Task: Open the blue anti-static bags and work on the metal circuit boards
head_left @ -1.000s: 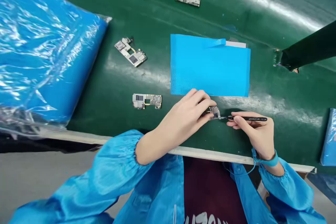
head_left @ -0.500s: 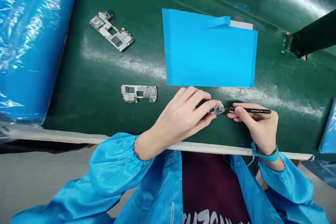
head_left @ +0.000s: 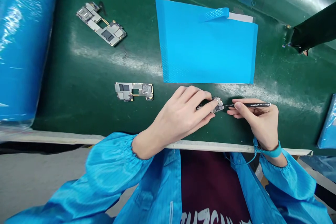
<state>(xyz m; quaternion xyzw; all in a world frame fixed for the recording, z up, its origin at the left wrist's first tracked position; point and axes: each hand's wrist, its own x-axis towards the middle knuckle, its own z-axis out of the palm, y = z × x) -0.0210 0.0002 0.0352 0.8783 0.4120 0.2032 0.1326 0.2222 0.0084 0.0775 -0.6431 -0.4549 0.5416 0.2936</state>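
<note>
Under the fingers of my left hand [head_left: 183, 113] lies a small grey circuit board [head_left: 218, 105], gripped and steadied on the green table; most of it is hidden by the hand. My right hand [head_left: 256, 120] pinches black tweezers [head_left: 253, 105] between thumb and fingers. Their thin tips point left and reach the board's right end. Whether the tips grip anything is too small to tell. Two more circuit boards are on the table: one lying level [head_left: 124, 91] left of my left hand, another slanted [head_left: 93, 24] farther back.
A flat blue sheet or sleeve [head_left: 207, 49] with a curled strip lies just behind my hands. A plastic-wrapped blue bundle [head_left: 23, 49] stands at the left. A dark post [head_left: 312, 33] slants in from the right, and a blue packet [head_left: 328, 126] sits at the right edge.
The view has shifted slightly, so the boards and blue sheet appear a little farther left and up. The tweezers lie more level; both hands keep their holds.
</note>
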